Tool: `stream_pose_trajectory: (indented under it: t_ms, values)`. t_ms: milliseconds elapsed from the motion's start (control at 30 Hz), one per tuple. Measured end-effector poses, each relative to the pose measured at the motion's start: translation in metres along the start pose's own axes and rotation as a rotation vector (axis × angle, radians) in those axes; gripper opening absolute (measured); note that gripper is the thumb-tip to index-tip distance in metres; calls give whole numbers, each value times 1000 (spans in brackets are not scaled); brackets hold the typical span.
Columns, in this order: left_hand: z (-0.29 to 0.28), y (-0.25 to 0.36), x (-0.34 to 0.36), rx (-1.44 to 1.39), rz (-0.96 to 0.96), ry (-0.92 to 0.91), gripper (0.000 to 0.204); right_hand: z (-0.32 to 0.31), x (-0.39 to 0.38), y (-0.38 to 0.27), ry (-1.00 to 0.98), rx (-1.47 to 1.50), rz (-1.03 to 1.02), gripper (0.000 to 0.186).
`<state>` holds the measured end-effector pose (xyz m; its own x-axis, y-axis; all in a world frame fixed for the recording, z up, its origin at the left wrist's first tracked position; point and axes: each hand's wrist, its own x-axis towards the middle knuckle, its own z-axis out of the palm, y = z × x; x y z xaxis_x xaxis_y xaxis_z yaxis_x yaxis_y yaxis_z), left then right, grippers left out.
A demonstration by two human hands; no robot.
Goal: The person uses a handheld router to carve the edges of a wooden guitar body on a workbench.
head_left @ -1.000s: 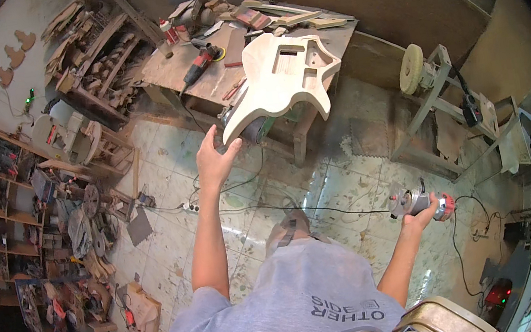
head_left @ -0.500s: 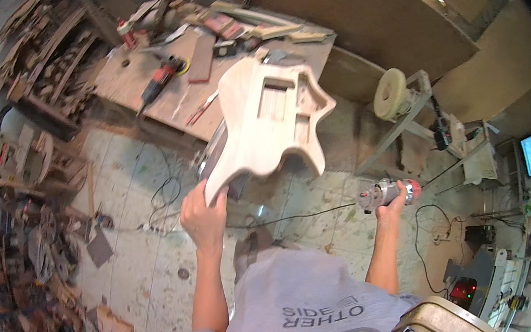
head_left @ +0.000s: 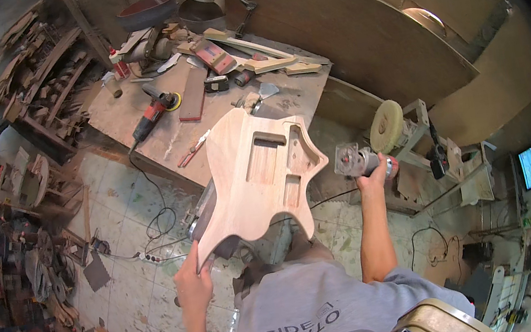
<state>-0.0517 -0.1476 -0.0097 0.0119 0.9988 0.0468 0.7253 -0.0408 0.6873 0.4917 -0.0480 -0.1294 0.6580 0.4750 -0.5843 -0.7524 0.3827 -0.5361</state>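
My left hand [head_left: 194, 283] is closed around the pointed horn of a pale, unpainted electric guitar body [head_left: 233, 170]. The body is held out before me near the table's front corner, with its routed cavities facing up. Out to the right, my right hand [head_left: 375, 176] wraps round a handheld trim router [head_left: 354, 162] with a clear base, a grey body and a red end. The router is apart from the guitar body, its base turned toward it. What is under the guitar body is partly hidden.
On the wooden workbench [head_left: 112, 116] lie an angle polisher [head_left: 153, 117], a reddish-brown board [head_left: 192, 95], a glue bottle [head_left: 119, 63] and wood strips. A desk lamp [head_left: 202, 5] stands behind. At right is a buffing wheel [head_left: 387, 125] on a stand. Cables cross the tiled floor [head_left: 115, 207].
The guitar body has moved toward me and slightly left, with my left hand still on it. My right hand has raised the router, bringing its base into view. The whole view has shifted too.
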Motion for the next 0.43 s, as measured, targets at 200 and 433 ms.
stream_pose_trajectory:
  t_ms: [200, 433]
  values:
    - [3, 26, -8, 153, -431, 97, 28, 101, 109, 58, -92, 112, 170, 35]
    - [34, 39, -76, 344, -733, 528, 24, 190, 171, 156, -208, -13, 436, 55]
